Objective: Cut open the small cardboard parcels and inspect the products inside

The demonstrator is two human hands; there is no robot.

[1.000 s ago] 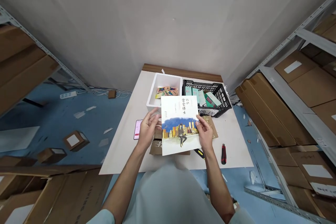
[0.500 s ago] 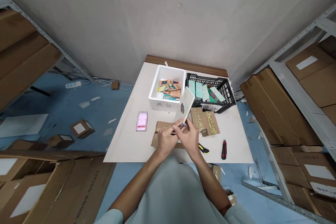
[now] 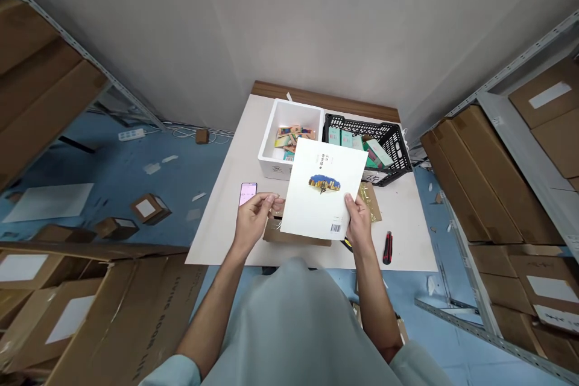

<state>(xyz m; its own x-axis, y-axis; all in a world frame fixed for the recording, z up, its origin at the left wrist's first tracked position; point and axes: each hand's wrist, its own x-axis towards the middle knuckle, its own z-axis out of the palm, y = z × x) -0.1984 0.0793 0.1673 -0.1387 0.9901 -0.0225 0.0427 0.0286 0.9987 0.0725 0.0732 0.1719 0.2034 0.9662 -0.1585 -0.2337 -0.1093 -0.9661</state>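
My right hand (image 3: 359, 220) grips a thin white book (image 3: 323, 211) at its lower right edge, thumb on top. The cover facing me has a blue and yellow picture, some dark characters and a barcode. Beside the book's left edge is my left hand (image 3: 252, 220), its thumb and fingertips pinched together. Whether anything is between them I cannot make out. An opened cardboard package (image 3: 296, 236) lies under the book, mostly hidden. A phone (image 3: 248, 192) with a lit pink screen lies just behind my left hand.
A white foam box (image 3: 271, 164) with several small packets stands at the back, beside a black crate (image 3: 400, 160) of pale green boxes. Near the right edge lies a red and black utility knife (image 3: 388, 247). A yellow and black cutter (image 3: 347, 245) and taped cardboard (image 3: 371, 200) are partly covered.
The book has turned from nearly edge-on to facing me and come lower. My hands have parted: the left moved left off the book, the right moved right with it.
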